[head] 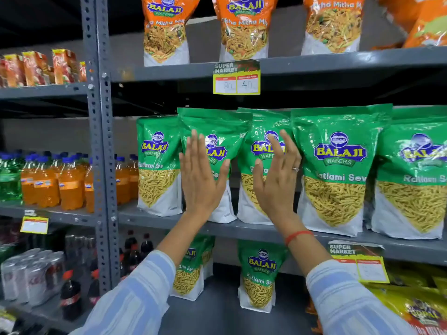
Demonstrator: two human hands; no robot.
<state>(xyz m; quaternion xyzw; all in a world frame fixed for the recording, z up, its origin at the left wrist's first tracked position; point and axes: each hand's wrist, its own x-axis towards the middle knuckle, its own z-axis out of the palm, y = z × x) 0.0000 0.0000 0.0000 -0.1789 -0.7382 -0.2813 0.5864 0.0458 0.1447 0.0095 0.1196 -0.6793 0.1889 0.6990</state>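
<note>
Several green Balaji Ratlami Sev pouches stand in a row on the middle grey shelf (242, 229). My left hand (200, 177) is raised with straight fingers in front of the second pouch (217, 124). In front of the third pouch (260, 131) my right hand (278, 180) is held up the same way, a ring on one finger and a red thread on the wrist. Both palms face each other, with a gap between them. Neither hand holds anything; whether they touch the pouches I cannot tell.
Orange Balaji mix pouches (244, 27) fill the shelf above, over a price tag (236, 78). Two more green pouches (258, 274) stand on the shelf below. Left of the grey upright (99, 117) are orange drink bottles (70, 182), juice cartons (36, 67) and cans (29, 276).
</note>
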